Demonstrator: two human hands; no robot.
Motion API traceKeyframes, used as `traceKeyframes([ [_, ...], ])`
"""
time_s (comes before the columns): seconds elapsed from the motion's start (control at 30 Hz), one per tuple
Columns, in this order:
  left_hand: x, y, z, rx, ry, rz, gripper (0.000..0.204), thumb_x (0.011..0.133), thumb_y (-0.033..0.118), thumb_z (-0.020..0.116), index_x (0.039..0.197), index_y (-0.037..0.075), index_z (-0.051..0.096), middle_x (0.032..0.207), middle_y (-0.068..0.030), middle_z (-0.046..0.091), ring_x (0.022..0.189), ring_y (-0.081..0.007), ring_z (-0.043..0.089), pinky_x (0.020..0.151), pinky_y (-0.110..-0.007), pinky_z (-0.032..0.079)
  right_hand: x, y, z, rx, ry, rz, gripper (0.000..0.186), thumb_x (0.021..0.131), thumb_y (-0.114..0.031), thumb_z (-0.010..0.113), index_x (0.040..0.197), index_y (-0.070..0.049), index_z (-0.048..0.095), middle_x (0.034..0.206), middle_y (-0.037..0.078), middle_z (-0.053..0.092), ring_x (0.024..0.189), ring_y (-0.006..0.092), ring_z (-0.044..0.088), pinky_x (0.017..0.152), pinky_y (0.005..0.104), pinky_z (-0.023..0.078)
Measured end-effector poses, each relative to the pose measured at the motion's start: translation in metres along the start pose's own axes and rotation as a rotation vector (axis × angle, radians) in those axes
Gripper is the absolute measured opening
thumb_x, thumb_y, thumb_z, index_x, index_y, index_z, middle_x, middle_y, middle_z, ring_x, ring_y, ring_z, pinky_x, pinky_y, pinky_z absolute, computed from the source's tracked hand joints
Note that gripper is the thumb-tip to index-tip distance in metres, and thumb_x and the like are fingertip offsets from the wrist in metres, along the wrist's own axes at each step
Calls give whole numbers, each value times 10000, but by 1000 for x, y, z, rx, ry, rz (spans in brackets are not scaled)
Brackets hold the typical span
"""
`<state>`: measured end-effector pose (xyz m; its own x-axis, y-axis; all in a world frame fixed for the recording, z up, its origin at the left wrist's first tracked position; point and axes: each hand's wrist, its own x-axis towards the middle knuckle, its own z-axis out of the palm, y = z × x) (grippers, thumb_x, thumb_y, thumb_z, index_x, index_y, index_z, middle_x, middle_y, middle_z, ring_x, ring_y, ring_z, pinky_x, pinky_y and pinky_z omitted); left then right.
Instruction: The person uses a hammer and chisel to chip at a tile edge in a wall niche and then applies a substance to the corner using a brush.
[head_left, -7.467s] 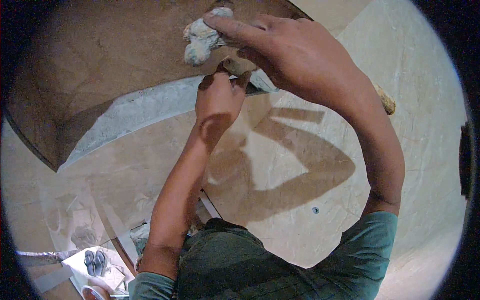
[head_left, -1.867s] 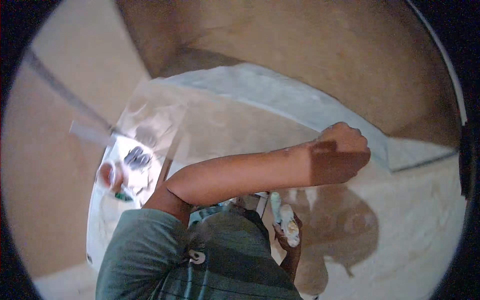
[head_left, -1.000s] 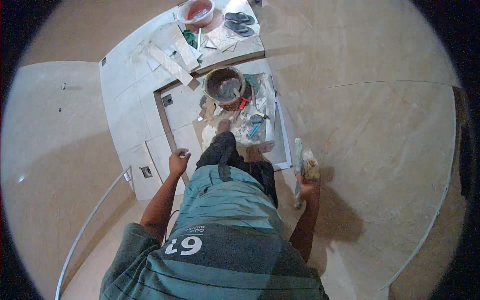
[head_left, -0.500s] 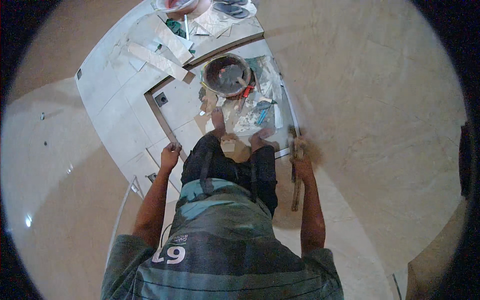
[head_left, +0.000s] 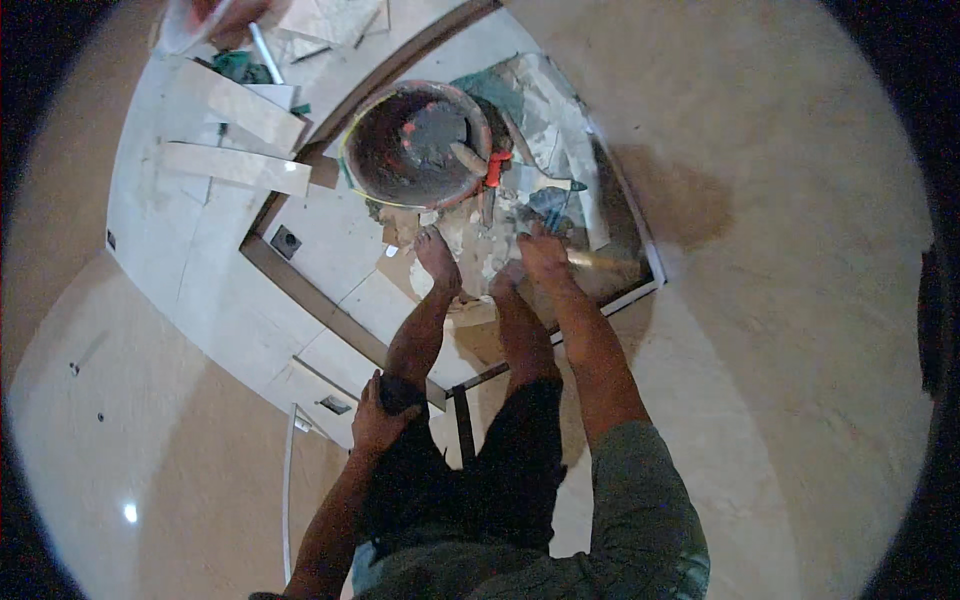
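My left hand [head_left: 382, 420] rests on my left knee, fingers spread over the dark shorts and holding nothing. Down by my right foot [head_left: 507, 275], my right hand [head_left: 543, 257] is closed on a wooden-handled tool. Its pale handle [head_left: 605, 261] sticks out to the right, while my hand hides the other end. Just beyond the fingers lie a brush [head_left: 545, 182] and a bluish tool [head_left: 552, 212]. A round bucket [head_left: 395, 150] of grey mortar stands farther off; a wooden-handled tool [head_left: 468, 158] leans in it, near a red-handled tool [head_left: 497, 168].
Pale cut tile strips [head_left: 240, 168] lie on the raised white tiled surface [head_left: 185, 255] at left. A reddish bucket [head_left: 205, 22] stands at the far left. A raised edge [head_left: 625, 300] bounds the recess on the right, with beige floor [head_left: 780, 250] beyond. A drain [head_left: 286, 240] sits inside the recess.
I have bent lower, and the bucket looks larger. My right hand moved from outside the recess to the tools inside, bringing the wooden-handled tool. My left hand came down onto my knee.
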<state>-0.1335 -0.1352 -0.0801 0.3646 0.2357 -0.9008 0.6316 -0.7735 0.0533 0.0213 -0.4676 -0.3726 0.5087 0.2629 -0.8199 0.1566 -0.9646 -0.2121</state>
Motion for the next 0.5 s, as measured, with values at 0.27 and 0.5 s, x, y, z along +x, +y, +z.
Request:
traceKeyframes([
  [0.27,57,22,12,-124,11,33,739,720,356,766,1320,46,465,1264,-210,523,1167,-413,532,938,-484,470,127,-8,98,-151,412,-144,418,874,-302,565,1248,-120,522,1207,177,530,1195,343,475,1014,466,366],
  [0.5,58,30,9,-42,65,-47,659,726,260,778,1279,33,502,1226,-195,551,1125,-396,567,927,-469,481,124,8,46,66,389,-244,510,761,-358,707,1220,-151,630,1313,182,490,1276,352,426,1061,581,293],
])
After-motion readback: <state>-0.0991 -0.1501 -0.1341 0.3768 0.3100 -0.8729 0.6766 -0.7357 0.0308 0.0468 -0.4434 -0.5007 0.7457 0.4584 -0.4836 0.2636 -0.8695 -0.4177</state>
